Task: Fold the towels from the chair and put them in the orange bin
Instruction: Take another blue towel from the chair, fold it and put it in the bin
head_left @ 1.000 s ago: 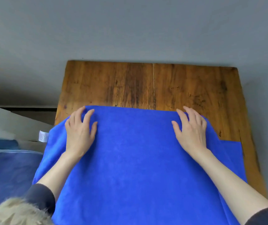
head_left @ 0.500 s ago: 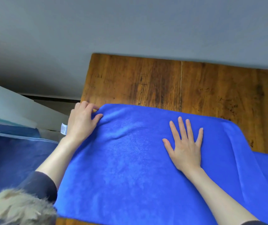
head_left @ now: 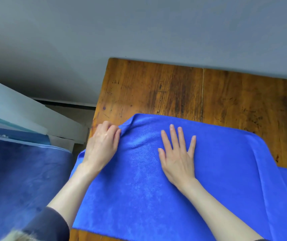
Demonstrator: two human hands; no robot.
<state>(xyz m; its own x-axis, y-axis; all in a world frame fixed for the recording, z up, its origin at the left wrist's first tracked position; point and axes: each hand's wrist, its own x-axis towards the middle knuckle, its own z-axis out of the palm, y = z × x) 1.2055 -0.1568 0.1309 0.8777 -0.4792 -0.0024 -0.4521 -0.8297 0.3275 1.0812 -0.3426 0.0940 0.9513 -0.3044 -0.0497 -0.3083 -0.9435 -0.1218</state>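
Note:
A bright blue towel [head_left: 217, 171] lies folded over on the wooden table [head_left: 174, 89], its upper layer not lined up with the lower one at the right edge. My left hand [head_left: 102, 145] pinches the towel's far-left corner, and the cloth puckers up beside the fingers. My right hand [head_left: 177, 157] presses flat on the middle of the towel with its fingers spread. The orange bin and the chair are out of view.
A grey wall runs behind the table. To the left, beyond the table's edge, lies a dark blue fabric surface [head_left: 20, 180] with pale flat boards [head_left: 17, 108] behind it. Bare wood shows along the table's far side.
My left hand went from lying flat to pinching the far-left corner, lifting a small ridge of cloth. My right hand slid from the far-right corner to the towel's middle. The view shifted left.

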